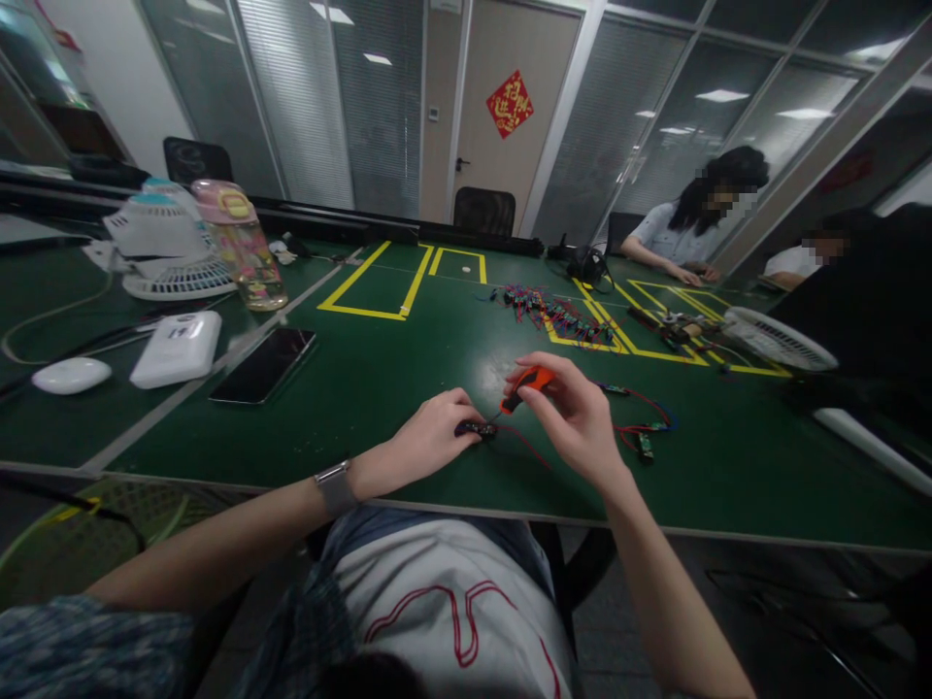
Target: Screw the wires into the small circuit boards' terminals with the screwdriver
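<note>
Between the fingers of my left hand (438, 424) is a small black part (478, 429), pinched at its left end and lying low over the green table. A thin red wire trails from it to the right. My right hand (572, 408) grips an orange and black screwdriver (524, 388), tilted so that its thin shaft points down-left to the black part; whether the tip sits in a screw is too small to tell. To the right of my right hand lie small green circuit boards (645, 447) joined by red and blue wires.
Beyond my hands is a pile of wired circuit boards (557, 316) near yellow tape outlines. A black phone (263, 365), white box (177, 348), drink bottle (244, 252) and white fan (164, 243) are at left. Two people sit far right, near another fan (779, 337).
</note>
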